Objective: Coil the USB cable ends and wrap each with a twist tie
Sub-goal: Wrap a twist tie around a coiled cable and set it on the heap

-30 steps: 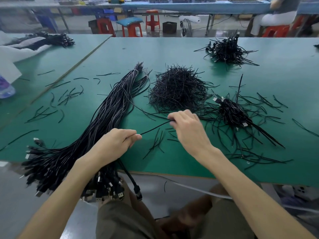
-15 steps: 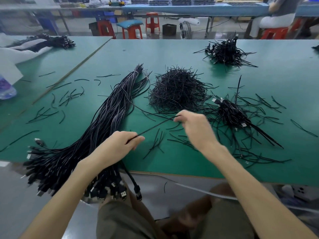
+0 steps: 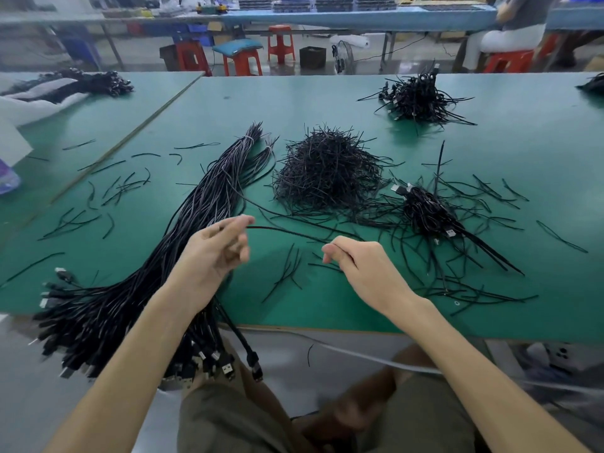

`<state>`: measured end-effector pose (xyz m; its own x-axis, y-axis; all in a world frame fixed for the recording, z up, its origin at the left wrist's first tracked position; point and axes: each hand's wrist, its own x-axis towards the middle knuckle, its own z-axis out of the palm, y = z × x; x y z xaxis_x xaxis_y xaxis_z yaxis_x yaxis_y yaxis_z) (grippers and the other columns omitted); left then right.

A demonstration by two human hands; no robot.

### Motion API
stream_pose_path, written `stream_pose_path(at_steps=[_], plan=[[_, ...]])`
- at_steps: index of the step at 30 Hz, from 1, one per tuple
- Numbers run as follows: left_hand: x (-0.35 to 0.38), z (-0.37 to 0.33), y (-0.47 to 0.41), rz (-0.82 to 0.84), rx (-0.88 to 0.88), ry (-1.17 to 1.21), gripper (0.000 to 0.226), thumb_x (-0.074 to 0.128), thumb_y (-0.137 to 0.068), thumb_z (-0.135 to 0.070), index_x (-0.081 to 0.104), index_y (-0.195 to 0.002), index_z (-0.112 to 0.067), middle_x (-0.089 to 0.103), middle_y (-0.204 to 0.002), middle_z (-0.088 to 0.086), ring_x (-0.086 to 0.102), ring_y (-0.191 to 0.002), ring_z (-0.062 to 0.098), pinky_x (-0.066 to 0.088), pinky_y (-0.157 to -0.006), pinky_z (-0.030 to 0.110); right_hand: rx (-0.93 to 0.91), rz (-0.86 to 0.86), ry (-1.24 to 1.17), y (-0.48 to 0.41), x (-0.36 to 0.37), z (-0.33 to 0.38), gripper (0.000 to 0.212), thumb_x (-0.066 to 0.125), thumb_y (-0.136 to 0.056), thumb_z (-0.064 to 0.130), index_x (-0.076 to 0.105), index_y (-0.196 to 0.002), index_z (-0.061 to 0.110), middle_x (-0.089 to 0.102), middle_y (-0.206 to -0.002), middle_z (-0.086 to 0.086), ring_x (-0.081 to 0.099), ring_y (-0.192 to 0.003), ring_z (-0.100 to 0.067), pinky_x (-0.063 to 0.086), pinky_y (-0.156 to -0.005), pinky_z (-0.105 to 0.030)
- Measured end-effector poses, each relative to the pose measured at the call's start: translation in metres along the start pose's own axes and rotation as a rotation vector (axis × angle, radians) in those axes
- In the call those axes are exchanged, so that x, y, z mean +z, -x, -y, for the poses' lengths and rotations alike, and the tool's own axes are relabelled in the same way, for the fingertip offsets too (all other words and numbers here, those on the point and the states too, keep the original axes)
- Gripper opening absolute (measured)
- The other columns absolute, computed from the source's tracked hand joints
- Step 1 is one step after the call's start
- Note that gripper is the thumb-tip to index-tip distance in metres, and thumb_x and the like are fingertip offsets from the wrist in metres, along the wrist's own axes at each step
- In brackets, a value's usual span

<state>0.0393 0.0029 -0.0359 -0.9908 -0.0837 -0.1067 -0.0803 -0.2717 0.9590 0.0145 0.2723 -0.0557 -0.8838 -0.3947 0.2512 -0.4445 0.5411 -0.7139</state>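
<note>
My left hand (image 3: 214, 251) is lifted over the green table (image 3: 327, 315) with its palm turned toward me, and its fingertips pinch a thin black USB cable (image 3: 287, 231). That cable runs right to my right hand (image 3: 359, 266), whose curled fingers pinch it. One plug end (image 3: 256, 371) hangs over the table's front edge below my left wrist. A long bundle of black USB cables (image 3: 196, 220) lies under my left hand. The heap of black twist ties (image 3: 327, 171) sits beyond both hands.
A small heap of tied cables (image 3: 428, 210) lies to the right, another heap (image 3: 416, 99) at the far right. Loose twist ties (image 3: 287, 269) are scattered around. Red stools (image 3: 242, 62) and a seated person (image 3: 510, 34) are behind the table.
My left hand rose and turned palm-up with the cable. My right hand drew back toward me and lower, away from the twist tie heap.
</note>
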Motion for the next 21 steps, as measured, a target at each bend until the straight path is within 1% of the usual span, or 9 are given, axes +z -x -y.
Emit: stream_pose_path(at_steps=[2, 4, 6, 9, 11, 13, 15, 18, 21], plan=[[0.004, -0.003, -0.003, -0.023, -0.094, 0.328, 0.014, 0.071, -0.092, -0.029, 0.077, -0.091, -0.017, 0.060, -0.071, -0.009, 0.057, -0.058, 0.004, 0.050, -0.055, 0.016, -0.037, 0.028, 0.055, 0.004, -0.002, 0.005, 0.037, 0.046, -0.106, 0.041, 0.067, -0.085, 0.018, 0.054, -0.058, 0.025, 0.045, -0.049, -0.007, 0.031, -0.056, -0.019], [0.011, 0.001, -0.006, 0.001, -0.141, 0.464, 0.023, 0.065, -0.094, -0.038, 0.077, -0.089, -0.019, 0.058, -0.072, -0.011, 0.054, -0.060, 0.004, 0.049, -0.057, 0.016, -0.066, 0.051, 0.106, 0.008, -0.002, 0.012, 0.038, 0.045, -0.106, 0.041, 0.067, -0.087, 0.017, 0.054, -0.063, 0.035, 0.050, -0.055, -0.004, 0.031, -0.055, -0.016], [0.023, 0.005, -0.007, 0.031, -0.162, 0.469, 0.035, 0.057, -0.097, -0.048, 0.077, -0.089, -0.020, 0.061, -0.078, -0.007, 0.057, -0.068, 0.009, 0.053, -0.064, 0.021, -0.093, 0.079, 0.171, 0.010, -0.002, 0.018, 0.041, 0.041, -0.105, 0.044, 0.067, -0.090, 0.015, 0.059, -0.064, 0.025, 0.051, -0.058, -0.006, 0.034, -0.058, -0.018], [0.037, 0.008, -0.006, 0.077, -0.150, 0.553, 0.041, 0.046, -0.104, -0.047, 0.068, -0.085, -0.019, 0.069, -0.090, -0.002, 0.068, -0.085, 0.016, 0.059, -0.082, 0.031, -0.095, 0.183, 0.297, 0.012, -0.004, 0.024, 0.056, 0.028, -0.100, 0.057, 0.063, -0.096, 0.014, 0.067, -0.079, 0.005, 0.058, -0.073, -0.020, 0.049, -0.072, -0.040], [0.037, 0.005, -0.007, 0.125, -0.130, 0.688, 0.042, 0.041, -0.108, -0.043, 0.060, -0.080, -0.018, 0.061, -0.077, -0.008, 0.060, -0.070, 0.009, 0.055, -0.071, 0.023, -0.080, 0.199, 0.364, 0.014, -0.007, 0.019, 0.058, 0.025, -0.099, 0.060, 0.061, -0.095, 0.014, 0.070, -0.084, 0.001, 0.062, -0.077, -0.022, 0.051, -0.076, -0.042], [0.030, -0.001, -0.009, 0.145, -0.131, 0.788, 0.045, 0.037, -0.110, -0.041, 0.054, -0.074, -0.020, 0.041, -0.061, -0.010, 0.034, -0.049, 0.005, 0.034, -0.053, 0.016, -0.063, 0.150, 0.395, 0.018, -0.016, 0.007, 0.054, 0.030, -0.099, 0.059, 0.061, -0.093, 0.016, 0.071, -0.082, 0.003, 0.063, -0.074, -0.019, 0.052, -0.074, -0.041], [0.017, -0.008, -0.010, 0.118, -0.103, 0.800, 0.044, 0.036, -0.110, -0.040, 0.048, -0.072, -0.022, 0.028, -0.056, -0.008, 0.016, -0.047, 0.008, 0.019, -0.049, 0.020, -0.047, 0.087, 0.427, 0.023, -0.029, -0.008, 0.055, 0.029, -0.096, 0.063, 0.060, -0.087, 0.018, 0.067, -0.074, 0.007, 0.061, -0.065, -0.015, 0.054, -0.068, -0.038], [0.001, -0.014, -0.009, 0.100, -0.038, 0.768, 0.042, 0.037, -0.110, -0.038, 0.046, -0.072, -0.023, 0.022, -0.057, -0.008, 0.013, -0.048, 0.011, 0.018, -0.049, 0.023, -0.043, -0.022, 0.493, 0.030, -0.044, -0.029, 0.051, 0.033, -0.095, 0.063, 0.052, -0.075, 0.021, 0.053, -0.057, 0.010, 0.051, -0.052, -0.011, 0.051, -0.057, -0.036], [-0.001, -0.013, -0.008, 0.141, -0.021, 0.657, 0.042, 0.038, -0.111, -0.041, 0.047, -0.074, -0.023, 0.022, -0.058, -0.007, 0.017, -0.046, 0.010, 0.023, -0.046, 0.025, -0.026, -0.063, 0.516, 0.032, -0.047, -0.040, 0.050, 0.035, -0.095, 0.063, 0.049, -0.072, 0.020, 0.049, -0.055, 0.010, 0.051, -0.052, -0.013, 0.049, -0.054, -0.036]])
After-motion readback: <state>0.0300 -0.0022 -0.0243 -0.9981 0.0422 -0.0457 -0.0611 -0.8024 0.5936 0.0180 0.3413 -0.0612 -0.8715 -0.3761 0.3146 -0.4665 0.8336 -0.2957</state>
